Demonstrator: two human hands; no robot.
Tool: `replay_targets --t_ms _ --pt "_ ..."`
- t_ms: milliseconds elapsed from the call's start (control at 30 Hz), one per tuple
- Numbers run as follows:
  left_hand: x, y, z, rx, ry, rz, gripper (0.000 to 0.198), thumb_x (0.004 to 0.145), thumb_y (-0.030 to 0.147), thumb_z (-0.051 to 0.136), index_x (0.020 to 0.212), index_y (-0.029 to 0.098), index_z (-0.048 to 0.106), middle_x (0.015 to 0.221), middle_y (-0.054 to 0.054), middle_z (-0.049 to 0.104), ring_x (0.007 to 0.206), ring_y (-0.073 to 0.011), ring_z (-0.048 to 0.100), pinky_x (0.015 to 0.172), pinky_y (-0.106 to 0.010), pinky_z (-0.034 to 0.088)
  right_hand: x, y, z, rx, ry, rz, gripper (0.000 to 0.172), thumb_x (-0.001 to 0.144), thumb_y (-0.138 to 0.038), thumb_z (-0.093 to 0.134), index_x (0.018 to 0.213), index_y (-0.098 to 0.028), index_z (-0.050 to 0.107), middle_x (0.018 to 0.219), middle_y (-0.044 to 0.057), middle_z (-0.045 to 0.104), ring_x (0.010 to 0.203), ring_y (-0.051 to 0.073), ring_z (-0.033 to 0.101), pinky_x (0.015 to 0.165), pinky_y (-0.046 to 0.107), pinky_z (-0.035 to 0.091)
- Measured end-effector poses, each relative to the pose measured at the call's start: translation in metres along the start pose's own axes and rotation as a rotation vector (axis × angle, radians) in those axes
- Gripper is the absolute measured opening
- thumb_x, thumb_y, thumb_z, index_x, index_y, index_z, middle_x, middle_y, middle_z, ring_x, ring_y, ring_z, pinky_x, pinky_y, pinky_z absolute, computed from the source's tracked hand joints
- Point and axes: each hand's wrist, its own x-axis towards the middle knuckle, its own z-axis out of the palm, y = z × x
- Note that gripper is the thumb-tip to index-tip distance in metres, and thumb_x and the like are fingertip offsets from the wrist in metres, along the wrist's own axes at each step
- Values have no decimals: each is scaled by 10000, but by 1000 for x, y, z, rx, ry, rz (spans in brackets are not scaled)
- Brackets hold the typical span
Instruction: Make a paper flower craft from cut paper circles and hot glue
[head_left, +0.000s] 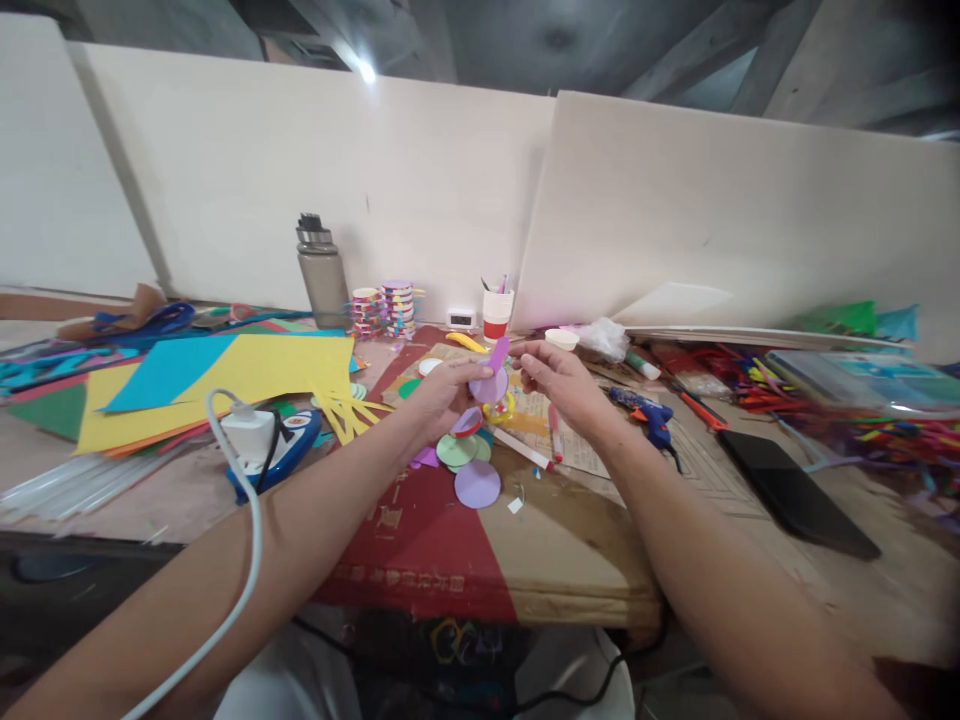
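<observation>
My left hand (448,392) is closed on a light purple paper disc (491,388). A brighter purple paper strip (499,353) stands up from the disc at its upper edge. My right hand (551,375) is just to the right, its fingers loosely bent and apart, with the fingertips close to the strip; nothing shows in it. Below the hands lie pale green paper discs (456,452), another purple disc (478,485) and a ring with a red edge (468,423). A yellow ring (500,407) sits partly behind the held disc.
A blue glue gun (651,418), a black phone (795,490) and a white marker (523,448) lie to the right. Coloured paper sheets (217,375), a white plug (249,437) and its cable are left. A bottle (322,275) and a pen cup (496,312) stand behind.
</observation>
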Motion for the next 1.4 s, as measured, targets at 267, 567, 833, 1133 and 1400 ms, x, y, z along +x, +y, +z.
replay_targets --t_ms 267,567,833,1133,1400 --pt "-2 3 -4 -63 -123 -77 147 648 119 761 750 116 654 645 -29 642 547 -112 580 515 -215 488 -4 -8 3 -63 -135 -55 276 803 -293 571 1054 -189 622 923 20 618 743 117 518 685 265 444" --pt "-2 2 -8 10 -305 -55 322 673 178 818 942 125 649 707 -4 646 549 -80 570 573 -207 490 -3 2 6 24 -161 -88 268 783 -427 671 945 -217 629 953 16 650 780 133 544 725 275 459" --pt "4 21 -17 713 -132 108 364 766 491 688 810 142 594 701 -30 643 582 -112 571 552 -222 426 0 7 6 274 -9 38 301 718 -428 744 775 -207 549 706 -56 567 641 85 519 614 220 434" --pt "8 30 -41 1667 -120 195 148 730 266 613 801 188 718 810 -30 705 716 -160 596 625 -243 407 0 -3 3 224 176 321 175 799 -237 695 731 -183 543 491 -64 543 437 76 496 451 191 438" --pt "12 15 -41 1687 -60 249 107 732 223 578 769 194 674 762 -35 684 700 -179 592 606 -269 396 -2 -6 9 220 175 388 183 882 -67 567 729 -164 539 526 -47 589 457 72 588 499 191 543"
